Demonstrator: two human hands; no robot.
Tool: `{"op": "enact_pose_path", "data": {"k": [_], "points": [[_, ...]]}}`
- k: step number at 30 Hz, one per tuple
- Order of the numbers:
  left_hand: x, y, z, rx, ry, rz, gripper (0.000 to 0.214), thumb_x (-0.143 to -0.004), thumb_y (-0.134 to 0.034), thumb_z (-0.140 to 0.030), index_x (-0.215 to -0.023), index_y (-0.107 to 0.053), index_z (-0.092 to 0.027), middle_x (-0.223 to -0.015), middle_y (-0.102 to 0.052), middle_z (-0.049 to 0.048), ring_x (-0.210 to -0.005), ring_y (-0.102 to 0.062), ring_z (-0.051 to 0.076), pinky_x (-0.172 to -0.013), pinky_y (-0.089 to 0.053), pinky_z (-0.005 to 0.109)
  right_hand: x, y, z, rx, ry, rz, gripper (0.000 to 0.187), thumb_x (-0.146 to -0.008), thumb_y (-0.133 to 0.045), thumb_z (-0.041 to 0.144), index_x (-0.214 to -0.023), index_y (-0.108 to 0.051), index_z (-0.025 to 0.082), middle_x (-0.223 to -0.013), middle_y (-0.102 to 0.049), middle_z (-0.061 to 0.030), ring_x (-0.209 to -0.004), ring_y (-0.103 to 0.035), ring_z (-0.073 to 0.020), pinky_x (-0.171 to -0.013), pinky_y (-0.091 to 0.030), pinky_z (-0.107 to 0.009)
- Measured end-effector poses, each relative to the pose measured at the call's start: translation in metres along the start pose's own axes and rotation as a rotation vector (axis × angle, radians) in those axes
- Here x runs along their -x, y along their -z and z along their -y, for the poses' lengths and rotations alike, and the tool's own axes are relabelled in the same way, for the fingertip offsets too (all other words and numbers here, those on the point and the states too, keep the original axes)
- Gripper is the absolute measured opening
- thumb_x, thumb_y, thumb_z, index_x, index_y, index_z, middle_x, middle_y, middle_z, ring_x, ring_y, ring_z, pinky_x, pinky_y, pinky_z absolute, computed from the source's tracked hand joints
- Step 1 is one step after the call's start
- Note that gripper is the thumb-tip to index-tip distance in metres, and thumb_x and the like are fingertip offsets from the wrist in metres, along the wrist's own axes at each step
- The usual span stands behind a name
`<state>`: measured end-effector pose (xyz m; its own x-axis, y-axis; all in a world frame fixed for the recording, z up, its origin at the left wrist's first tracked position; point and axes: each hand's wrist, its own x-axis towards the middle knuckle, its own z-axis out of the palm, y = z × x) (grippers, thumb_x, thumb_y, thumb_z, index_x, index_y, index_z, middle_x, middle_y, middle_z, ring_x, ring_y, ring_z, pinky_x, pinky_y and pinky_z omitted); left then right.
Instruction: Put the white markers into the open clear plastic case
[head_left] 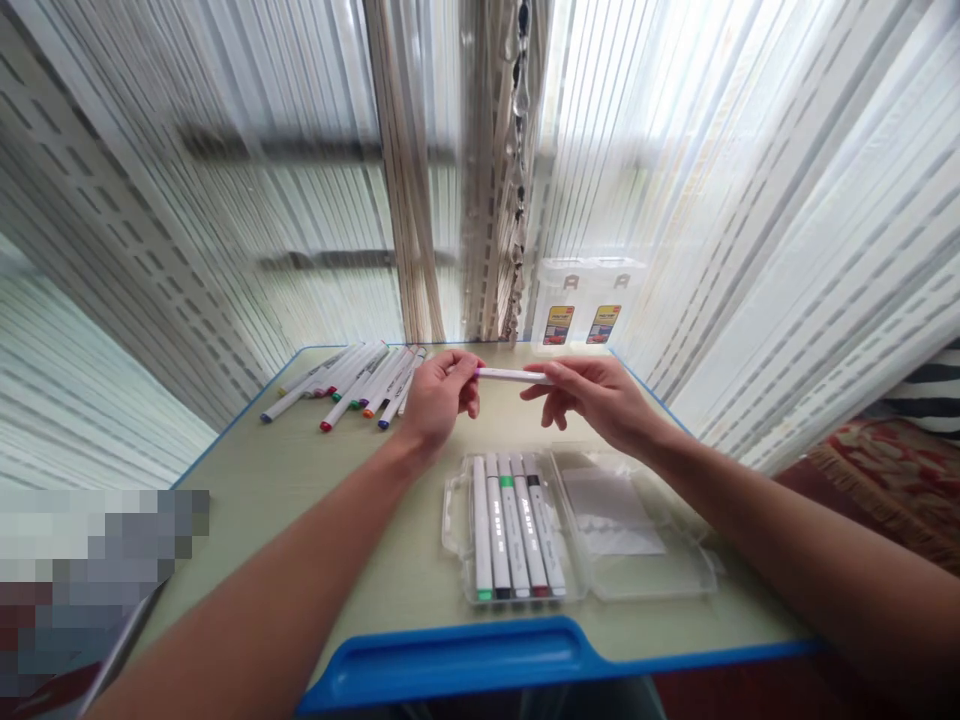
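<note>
A white marker [514,376] with a bit of purple at its left end is held level above the table between both hands. My left hand [448,392] pinches the purple end, and my right hand [589,392] grips the other end between thumb and fingers. Below them lies an open clear plastic case [574,590]. Its left half holds several white markers [517,525] side by side, with green, black and dark red ends showing. In its right half is a white paper sheet [615,510]. Left of my left hand, loose markers [360,385] lie in a pile.
The pale green table [255,510] has a blue rim, with a blue molded tray [457,655] at the front edge. Two clear cases with yellow labels [559,325] stand at the back right. String curtains [300,180] hang close around the table's far sides.
</note>
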<state>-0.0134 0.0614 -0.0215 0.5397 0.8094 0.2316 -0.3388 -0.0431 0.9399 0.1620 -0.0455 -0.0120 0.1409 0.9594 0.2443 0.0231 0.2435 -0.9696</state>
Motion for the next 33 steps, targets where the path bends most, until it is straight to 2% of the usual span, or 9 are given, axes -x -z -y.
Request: {"op": "enact_pose_path", "data": {"k": [5,10,15,21,26,33], "points": [[0.003,-0.003,0.0,-0.086,-0.046,0.058,0.027,-0.084,-0.068,-0.04,-0.082,-0.061,-0.014,-0.05,-0.05,-0.0054,-0.038,-0.046,0.007,-0.039,-0.037,0.019,-0.004,0.0,-0.006,0.121,0.075,-0.13,0.036,-0.074,-0.079,0.045,-0.089,-0.076,0.012,-0.071,-0.074,-0.0079,-0.048,-0.062,-0.0128,-0.043,-0.05,-0.025],[0.008,-0.008,-0.003,-0.115,-0.041,0.134,0.03,-0.088,-0.062,-0.041,-0.093,-0.065,-0.012,-0.062,-0.06,0.0004,-0.046,-0.053,0.009,-0.045,-0.043,0.021,-0.007,0.005,-0.007,0.0,0.056,-0.194,0.03,-0.071,-0.083,0.038,-0.084,-0.074,0.012,-0.065,-0.068,-0.0041,-0.047,-0.058,-0.0102,-0.042,-0.045,-0.022],[0.009,-0.008,-0.006,-0.035,-0.023,0.121,0.03,-0.092,-0.052,-0.035,-0.102,-0.065,-0.01,-0.073,-0.068,0.0066,-0.048,-0.055,0.009,-0.048,-0.044,0.022,-0.009,0.008,-0.006,-0.117,0.025,-0.248,0.028,-0.075,-0.08,0.035,-0.09,-0.073,0.013,-0.068,-0.066,-0.0026,-0.048,-0.058,-0.0103,-0.041,-0.043,-0.022],[0.006,-0.004,-0.008,-0.044,-0.063,0.088,0.029,-0.089,-0.056,-0.028,-0.106,-0.067,-0.007,-0.08,-0.07,0.009,-0.05,-0.056,0.009,-0.05,-0.044,0.022,-0.01,0.009,-0.005,-0.139,0.023,-0.269,0.023,-0.081,-0.071,0.033,-0.093,-0.071,0.013,-0.071,-0.066,-0.0038,-0.048,-0.06,-0.0118,-0.041,-0.042,-0.023],[0.008,-0.004,-0.008,-0.05,-0.1,0.126,0.034,-0.087,-0.06,-0.026,-0.114,-0.067,-0.007,-0.087,-0.071,0.0103,-0.053,-0.056,0.009,-0.054,-0.046,0.024,-0.01,0.009,-0.004,-0.147,0.026,-0.292,0.022,-0.082,-0.067,0.032,-0.094,-0.07,0.013,-0.073,-0.066,-0.0042,-0.047,-0.06,-0.0121,-0.04,-0.042,-0.023],[0.013,-0.005,-0.01,-0.264,-0.212,0.124,0.033,-0.089,-0.06,-0.028,-0.111,-0.07,-0.006,-0.084,-0.072,0.0095,-0.051,-0.055,0.008,-0.054,-0.045,0.024,-0.009,0.009,-0.004,-0.15,0.052,-0.29,0.021,-0.083,-0.067,0.033,-0.092,-0.069,0.014,-0.073,-0.065,-0.0024,-0.044,-0.059,-0.0113,-0.039,-0.043,-0.024]]}}
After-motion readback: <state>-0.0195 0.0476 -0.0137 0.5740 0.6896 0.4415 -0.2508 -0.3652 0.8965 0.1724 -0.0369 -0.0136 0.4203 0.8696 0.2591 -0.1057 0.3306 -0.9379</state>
